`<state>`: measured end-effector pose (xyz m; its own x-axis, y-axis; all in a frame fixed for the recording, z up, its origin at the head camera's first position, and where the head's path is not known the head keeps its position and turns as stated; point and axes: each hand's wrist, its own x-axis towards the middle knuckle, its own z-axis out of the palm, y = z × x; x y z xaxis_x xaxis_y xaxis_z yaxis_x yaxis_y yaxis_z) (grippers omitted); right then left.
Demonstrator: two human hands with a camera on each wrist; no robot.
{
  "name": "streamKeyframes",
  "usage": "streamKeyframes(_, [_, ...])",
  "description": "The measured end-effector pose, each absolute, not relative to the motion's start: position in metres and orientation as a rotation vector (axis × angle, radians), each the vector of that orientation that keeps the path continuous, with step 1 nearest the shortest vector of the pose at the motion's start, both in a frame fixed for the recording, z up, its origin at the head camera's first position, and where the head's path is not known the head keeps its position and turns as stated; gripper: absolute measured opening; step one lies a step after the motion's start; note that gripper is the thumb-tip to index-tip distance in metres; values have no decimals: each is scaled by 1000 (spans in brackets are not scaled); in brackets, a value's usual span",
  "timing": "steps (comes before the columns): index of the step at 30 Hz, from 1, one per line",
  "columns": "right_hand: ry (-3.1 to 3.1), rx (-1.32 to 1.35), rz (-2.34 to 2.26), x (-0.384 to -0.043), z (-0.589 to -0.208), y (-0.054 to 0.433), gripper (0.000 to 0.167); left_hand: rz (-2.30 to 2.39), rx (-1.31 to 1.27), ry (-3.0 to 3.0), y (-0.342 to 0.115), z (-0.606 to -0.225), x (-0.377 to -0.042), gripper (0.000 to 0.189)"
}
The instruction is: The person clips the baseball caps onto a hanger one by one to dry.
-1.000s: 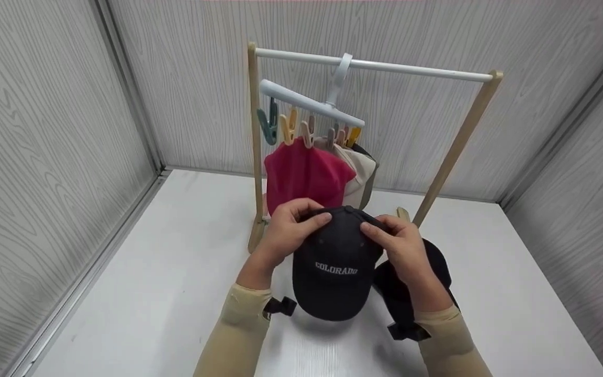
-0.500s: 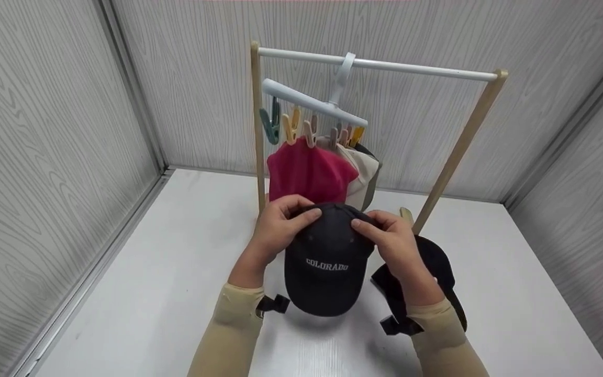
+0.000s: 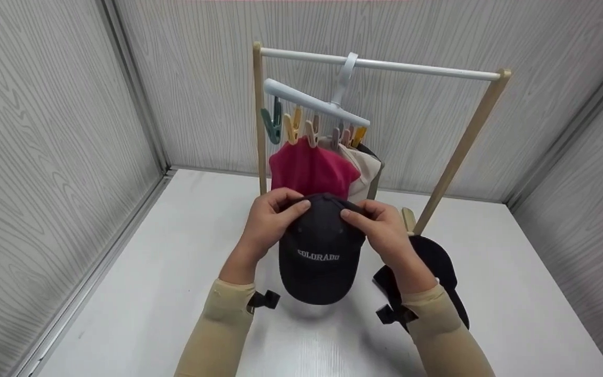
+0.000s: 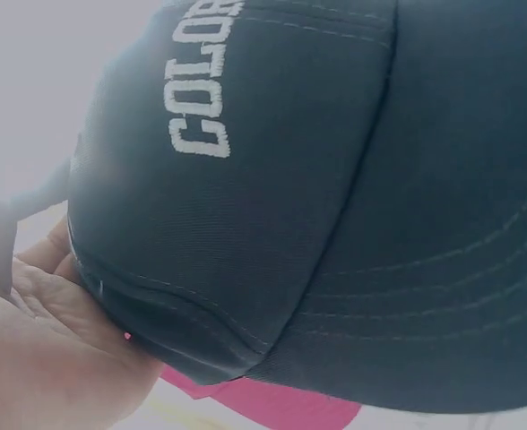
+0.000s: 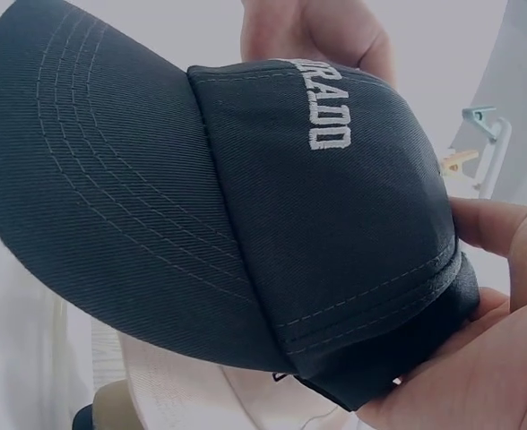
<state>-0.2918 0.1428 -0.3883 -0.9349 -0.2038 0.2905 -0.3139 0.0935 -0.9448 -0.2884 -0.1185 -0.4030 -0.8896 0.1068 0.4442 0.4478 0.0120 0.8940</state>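
Note:
A black baseball cap (image 3: 320, 235) lettered COLORADO is held up in front of the rack, its brim pointing down toward me. My left hand (image 3: 266, 222) pinches one side of the crown's top, thumb in front. On the opposite side, my right hand (image 3: 387, 230) pinches the crown in the same way. Both wrist views show the cap (image 4: 228, 215) from close by, with part of the palm behind its edge. Just behind it, a crimson cap (image 3: 309, 170) hangs from clothespins (image 3: 292, 128) on a white hanger (image 3: 306, 99).
Beside the crimson cap hang a cream cap (image 3: 367, 167) and a darker one, partly hidden. A wooden-legged rack (image 3: 458, 157) with a white rail (image 3: 427, 68) carries the hanger. Another black cap (image 3: 435, 262) lies on the white table (image 3: 139, 293), partly under my right forearm.
Both hands have carried the lettered cap left and a little upward in the head view, so it overlaps more of the crimson cap. Both keep their pinch.

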Motion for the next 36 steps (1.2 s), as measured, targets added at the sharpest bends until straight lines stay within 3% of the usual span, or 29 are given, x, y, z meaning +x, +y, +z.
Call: streamKeyframes(36, [-2362, 706, 1794, -316, -342, 88, 22, -1854, -513, -2043, -170, -359, -292, 15])
